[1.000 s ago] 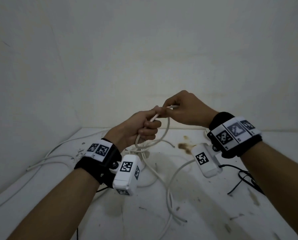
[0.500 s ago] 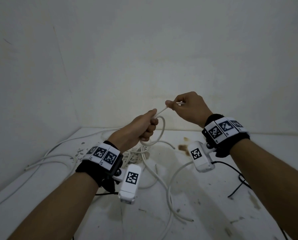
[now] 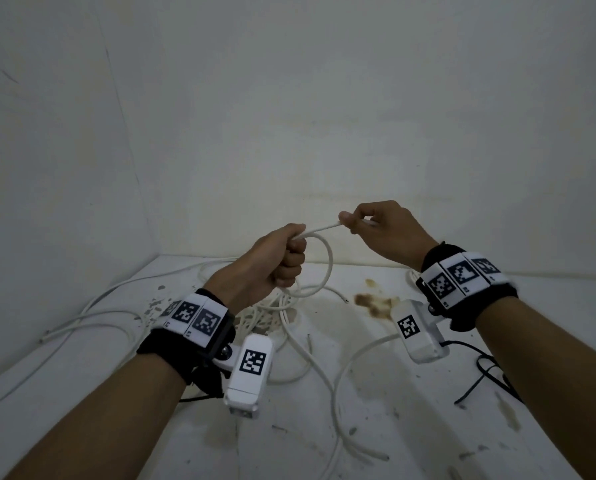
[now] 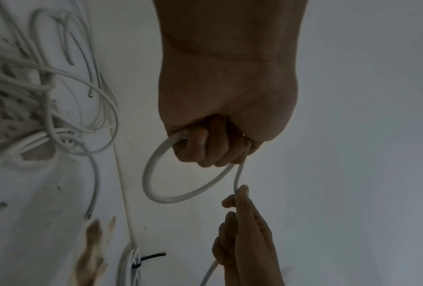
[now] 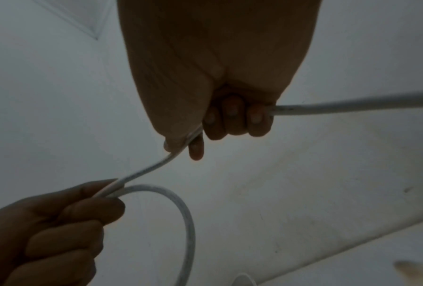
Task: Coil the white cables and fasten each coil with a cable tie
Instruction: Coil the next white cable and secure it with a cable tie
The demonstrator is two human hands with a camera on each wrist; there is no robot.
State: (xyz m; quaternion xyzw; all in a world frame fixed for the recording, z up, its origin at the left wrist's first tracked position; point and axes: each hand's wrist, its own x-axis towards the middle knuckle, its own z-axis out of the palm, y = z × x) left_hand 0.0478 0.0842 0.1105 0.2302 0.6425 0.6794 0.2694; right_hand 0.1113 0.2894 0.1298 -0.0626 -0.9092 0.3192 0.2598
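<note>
The white cable runs in a short straight stretch between the two hands, raised above the counter. The left hand has its fingers clenched round the cable, and a single loop hangs below those fingers. The right hand pinches the cable between thumb and forefinger, its other fingers curled over the strand, which leaves past them to the side.

Compared with a second ago, the hands have drawn apart: they were then touching at the knuckles, and a bare length of cable now shows between them. The right hand has also risen slightly.

Under and behind the left fingers, loose white cables lie tangled on the counter, which is marked by a brown stain below the right fingers.

The left wrist view shows what the head view does not: a coiled bundle bound with a black cable tie, lying beyond the right hand's fingertips. The right wrist view shows the cable passing through the right fist
</note>
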